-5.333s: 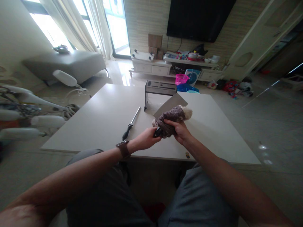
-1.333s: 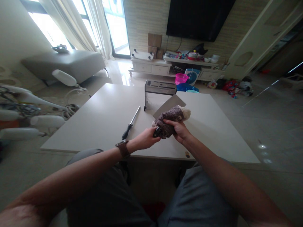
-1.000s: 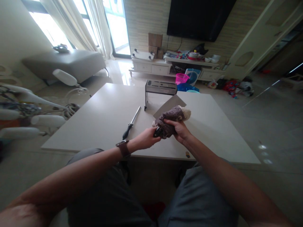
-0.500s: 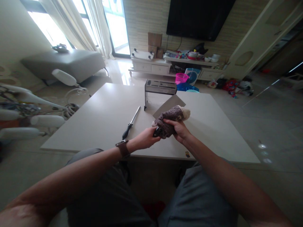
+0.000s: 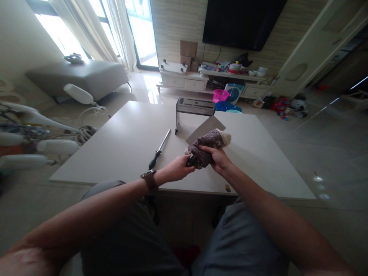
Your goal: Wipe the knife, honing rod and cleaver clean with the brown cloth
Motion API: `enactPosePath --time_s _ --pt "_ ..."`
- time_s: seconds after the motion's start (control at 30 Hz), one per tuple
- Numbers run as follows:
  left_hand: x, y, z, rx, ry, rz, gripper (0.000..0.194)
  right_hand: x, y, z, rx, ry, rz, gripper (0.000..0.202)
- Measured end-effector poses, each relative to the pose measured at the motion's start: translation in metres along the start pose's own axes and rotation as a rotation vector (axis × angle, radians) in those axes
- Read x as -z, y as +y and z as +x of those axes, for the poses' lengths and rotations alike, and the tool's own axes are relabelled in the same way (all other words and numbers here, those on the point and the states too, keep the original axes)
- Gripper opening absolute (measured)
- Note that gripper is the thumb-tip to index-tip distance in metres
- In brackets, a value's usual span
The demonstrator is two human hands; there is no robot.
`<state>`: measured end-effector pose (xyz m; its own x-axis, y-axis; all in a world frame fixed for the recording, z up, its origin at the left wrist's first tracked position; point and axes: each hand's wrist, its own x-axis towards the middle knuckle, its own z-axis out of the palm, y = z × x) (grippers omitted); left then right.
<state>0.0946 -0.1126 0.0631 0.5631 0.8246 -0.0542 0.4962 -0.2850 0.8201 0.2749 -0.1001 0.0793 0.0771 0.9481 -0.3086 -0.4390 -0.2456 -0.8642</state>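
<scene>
My left hand (image 5: 178, 168) is closed around the black handle of a cleaver (image 5: 206, 129), whose broad grey blade slants away to the upper right above the table. A fluffy purple-brown cloth (image 5: 207, 145) with a pale end lies over the lower part of the blade. Gripping that cloth is my right hand (image 5: 220, 159), thumb on top; its other fingers are mostly hidden. To the left of my hands, a sharpening steel (image 5: 160, 149) with a black handle rests on the white table (image 5: 115, 142). Behind the blade stands a knife holder (image 5: 195, 106) with a slotted dark top.
A small sticker (image 5: 227, 188) is at the table's near edge. A lamp with white shades (image 5: 57, 147) stands close on the left. Beyond the table are a pink basket (image 5: 220, 94), blue tubs and a low white cabinet (image 5: 184, 82) under a television.
</scene>
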Motion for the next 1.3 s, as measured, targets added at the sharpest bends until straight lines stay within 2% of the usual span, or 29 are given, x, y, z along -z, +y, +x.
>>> enactPosePath --time_s 0.33,1.1,1.3 --pt "-0.0013 -0.0053 0.0014 -0.021 0.004 -0.028 0.016 -0.0002 -0.0003 -0.0006 0.0 -0.007 0.004 0.035" --pt "0.0016 0.0022 -0.0007 -0.003 0.0 0.0 0.014 -0.0002 -0.0001 -0.0009 0.005 -0.018 0.008 0.036" --pt "0.0 -0.0026 0.0009 -0.021 0.011 -0.013 0.016 -0.0004 -0.0006 -0.0017 0.004 -0.019 0.002 0.036"
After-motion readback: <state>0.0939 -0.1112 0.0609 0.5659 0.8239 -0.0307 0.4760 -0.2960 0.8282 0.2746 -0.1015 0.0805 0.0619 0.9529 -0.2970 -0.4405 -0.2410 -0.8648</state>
